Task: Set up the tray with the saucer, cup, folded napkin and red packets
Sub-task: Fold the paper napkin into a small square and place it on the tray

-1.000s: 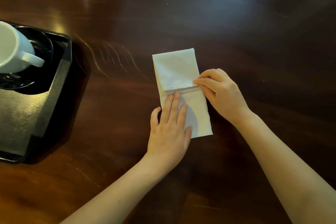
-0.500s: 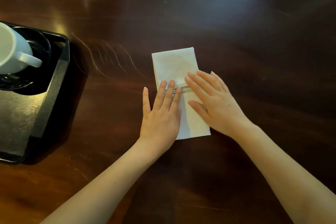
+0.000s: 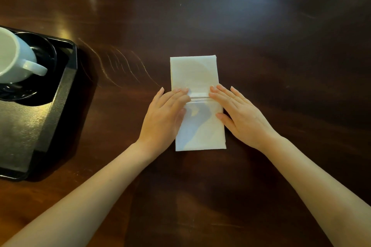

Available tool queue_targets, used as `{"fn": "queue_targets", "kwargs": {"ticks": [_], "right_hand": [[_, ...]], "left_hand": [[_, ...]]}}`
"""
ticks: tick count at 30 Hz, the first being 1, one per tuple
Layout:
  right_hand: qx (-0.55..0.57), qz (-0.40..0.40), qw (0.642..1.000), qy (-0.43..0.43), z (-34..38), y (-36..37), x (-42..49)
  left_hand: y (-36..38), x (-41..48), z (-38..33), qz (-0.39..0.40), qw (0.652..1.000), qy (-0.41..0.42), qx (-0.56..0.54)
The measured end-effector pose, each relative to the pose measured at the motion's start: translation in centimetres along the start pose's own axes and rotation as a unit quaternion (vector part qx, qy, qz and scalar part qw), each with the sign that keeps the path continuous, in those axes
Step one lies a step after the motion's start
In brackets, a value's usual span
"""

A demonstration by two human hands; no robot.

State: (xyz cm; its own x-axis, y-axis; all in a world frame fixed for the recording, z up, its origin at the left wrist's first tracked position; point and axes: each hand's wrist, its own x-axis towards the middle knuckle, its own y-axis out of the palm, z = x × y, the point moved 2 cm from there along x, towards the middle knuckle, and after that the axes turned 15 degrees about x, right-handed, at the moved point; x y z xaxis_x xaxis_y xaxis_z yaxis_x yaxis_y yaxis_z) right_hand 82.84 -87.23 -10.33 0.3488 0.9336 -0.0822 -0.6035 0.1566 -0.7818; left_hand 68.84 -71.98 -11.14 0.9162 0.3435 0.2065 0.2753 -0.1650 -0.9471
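Note:
A white napkin [image 3: 195,74] lies folded into a long rectangle on the dark wooden table, with a crease across its middle. My left hand [image 3: 163,118] rests flat on the napkin's left edge, fingertips at the crease. My right hand [image 3: 243,118] lies flat on its right edge, fingers spread. Neither hand grips anything. At the far left a black tray [image 3: 58,104] holds a dark saucer [image 3: 44,50] with a white cup [image 3: 14,60] standing on it, handle pointing right. No red packets are in view.
The glossy wooden table [image 3: 281,46] stretches all around the napkin. The tray's near half shows a bare grey floor. The tray and cup are cut off by the left edge of the view.
Both hands have slid apart along the crease, from the napkin's middle to its left and right edges. The napkin stays in place.

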Motion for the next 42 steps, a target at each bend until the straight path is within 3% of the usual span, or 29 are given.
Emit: {"fn": "queue_targets", "kwargs": {"ticks": [3, 12, 18, 24, 28, 33, 42], "right_hand": [[0.000, -0.059, 0.997, -0.040, 0.3, -0.3, 0.0], [-0.069, -0.083, 0.990, -0.093, 1.2, -0.4, -0.5], [-0.074, 0.032, 0.996, -0.043, 0.3, -0.7, 0.1], [-0.027, 0.061, 0.997, -0.025, 0.3, -1.3, 0.3], [-0.052, 0.201, 0.978, -0.014, -0.1, -2.1, -0.3], [-0.149, 0.290, 0.945, -0.034, -0.1, -2.7, -0.9], [-0.158, 0.136, 0.973, -0.098, 0.2, -1.2, -1.3]], "left_hand": [[-0.3, 0.2, 0.2, -0.020, 0.997, 0.046, 0.054], [-0.5, -0.6, 1.0, 0.012, 0.991, 0.085, 0.103], [-0.4, -0.4, 0.8, 0.010, 0.986, 0.121, 0.118], [-1.7, -0.8, 1.7, 0.077, 0.970, 0.200, 0.110], [-2.4, -0.9, 2.1, 0.179, 0.944, 0.237, 0.142], [-2.2, -1.3, 2.6, 0.213, 0.918, 0.275, 0.189], [-1.7, -1.2, 3.0, 0.199, 0.915, 0.290, 0.199]]}}
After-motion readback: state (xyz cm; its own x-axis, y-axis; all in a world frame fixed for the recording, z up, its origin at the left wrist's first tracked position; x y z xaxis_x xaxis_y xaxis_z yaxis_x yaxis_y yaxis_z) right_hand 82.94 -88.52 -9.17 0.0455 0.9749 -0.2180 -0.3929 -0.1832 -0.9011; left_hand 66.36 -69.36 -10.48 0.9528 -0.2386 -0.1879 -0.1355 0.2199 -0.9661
